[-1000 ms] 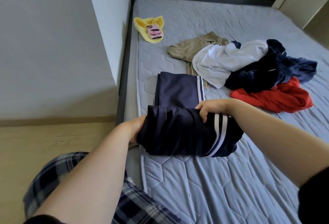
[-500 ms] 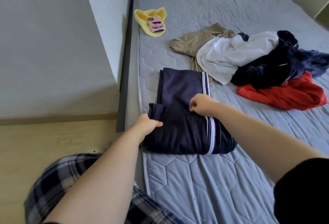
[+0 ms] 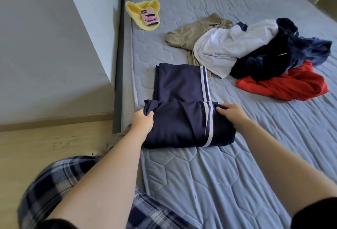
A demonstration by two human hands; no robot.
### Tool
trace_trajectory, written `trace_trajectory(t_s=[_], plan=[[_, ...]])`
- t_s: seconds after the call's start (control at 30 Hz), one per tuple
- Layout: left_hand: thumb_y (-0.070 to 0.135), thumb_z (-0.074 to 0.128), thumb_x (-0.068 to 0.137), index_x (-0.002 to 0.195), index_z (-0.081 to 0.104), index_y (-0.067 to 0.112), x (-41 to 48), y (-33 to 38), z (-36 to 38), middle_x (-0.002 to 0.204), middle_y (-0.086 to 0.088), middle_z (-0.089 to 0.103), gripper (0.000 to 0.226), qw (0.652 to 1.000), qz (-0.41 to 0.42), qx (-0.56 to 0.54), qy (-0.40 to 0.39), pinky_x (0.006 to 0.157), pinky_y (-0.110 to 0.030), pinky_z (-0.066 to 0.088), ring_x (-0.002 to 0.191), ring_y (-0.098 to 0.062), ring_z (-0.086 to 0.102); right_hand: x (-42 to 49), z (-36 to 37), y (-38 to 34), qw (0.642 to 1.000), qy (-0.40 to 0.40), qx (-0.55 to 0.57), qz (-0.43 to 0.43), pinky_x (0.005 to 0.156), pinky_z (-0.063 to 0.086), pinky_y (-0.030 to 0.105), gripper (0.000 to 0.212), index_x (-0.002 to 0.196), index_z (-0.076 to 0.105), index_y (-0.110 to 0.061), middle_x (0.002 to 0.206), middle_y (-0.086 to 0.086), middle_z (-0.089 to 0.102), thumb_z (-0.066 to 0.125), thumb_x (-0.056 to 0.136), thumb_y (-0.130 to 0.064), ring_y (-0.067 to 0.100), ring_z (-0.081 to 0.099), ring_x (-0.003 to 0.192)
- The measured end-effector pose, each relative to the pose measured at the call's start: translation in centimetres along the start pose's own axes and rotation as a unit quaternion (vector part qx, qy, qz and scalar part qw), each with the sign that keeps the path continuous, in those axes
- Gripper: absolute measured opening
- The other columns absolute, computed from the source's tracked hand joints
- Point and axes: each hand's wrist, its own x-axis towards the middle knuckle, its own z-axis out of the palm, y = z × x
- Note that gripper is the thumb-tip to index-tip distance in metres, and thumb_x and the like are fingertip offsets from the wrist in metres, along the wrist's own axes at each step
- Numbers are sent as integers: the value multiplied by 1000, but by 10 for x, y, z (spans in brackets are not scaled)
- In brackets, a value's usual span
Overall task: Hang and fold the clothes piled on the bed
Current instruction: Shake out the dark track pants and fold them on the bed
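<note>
Trousers [image 3: 178,125], navy, lie on the bed [image 3: 237,174] just nearer than the pile [image 3: 228,50], half folded. Left hand [image 3: 142,123] and right hand [image 3: 232,113] each pinch the fold's top corners; next likely another fold toward the pile, stripes aligned

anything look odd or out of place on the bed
Only a pink-cased phone lying on a yellow cloth near the left edge of the mattress; it isn't laundry. The navy trousers look squarely folded, and nothing looks damaged.

Soft daylight, sharp focus, wide-angle bending at the edges.
</note>
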Motion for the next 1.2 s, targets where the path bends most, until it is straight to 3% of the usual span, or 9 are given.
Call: trace_trajectory(t_s=[0.17,0.3,0.4,0.5,0.67,0.87,1.0,1.1,1.2], plan=[[22,47,98,120,55,9,-6,1,-3,114,-14,62,26,995,15,96,26,78,-33,39,103,-34,56,-1,14,3,987,94,-113,-59,66,42,26,8,94,67,-12,86,8,66,63,89,-16,20,58,80],[18,58,90,140,39,15,-21,17,-3,129,-10,50,53,875,269,383,128,88,-40,41,113,-32,49,-21,10,-3,924,261,-212,-180,68,32,27,16,91,55,-17,85,-5,50,64,85,-29,14,46,81],[20,52,92,125,54,13,-37,27,14,123,-7,52,34,822,387,413,57,88,-39,38,110,-30,49,-38,9,-1,916,279,-238,-162,50,27,32,42,60,46,-11,58,3,47,55,89,-40,23,43,58],[32,40,99,143,35,14,-48,19,37,149,-10,32,47,842,322,431,-20,105,-42,31,134,-28,31,-54,22,3,929,186,-301,-108,49,26,31,57,49,33,-14,47,-1,38,55,89,-47,21,41,52],[47,23,100,152,-1,24,-44,-8,41,160,-1,-8,62,830,286,472,-81,116,-49,14,147,-23,0,-56,27,8,957,119,-230,-132,52,28,31,46,54,37,-9,52,1,36,63,88,-25,18,37,55],[47,23,101,151,-5,33,-34,-25,42,160,-3,-7,59,842,246,469,-104,116,-39,13,147,-19,1,-50,26,15,979,197,-48,-27,48,28,27,40,52,43,-11,47,-1,34,65,84,-19,13,32,47],[47,24,100,151,-3,35,-32,-27,41,161,-5,-4,59,847,245,460,-104,116,-38,14,147,-19,2,-46,31,14,973,163,-166,7,52,25,30,44,50,29,-15,51,1,32,55,85,-17,20,32,53],[47,25,101,151,-2,34,-31,-24,36,160,-7,-3,59,841,275,455,-101,117,-39,14,147,-22,3,-39,23,-6,948,189,-248,-58,66,36,32,29,59,41,-14,70,2,44,49,86,-22,24,43,74],[46,27,101,152,2,34,-32,-22,34,160,-8,-5,58,830,304,457,-97,117,-42,11,147,-23,1,-28,25,-25,938,193,-273,-95,82,41,38,43,56,43,-14,86,8,46,48,89,-42,25,43,91]])
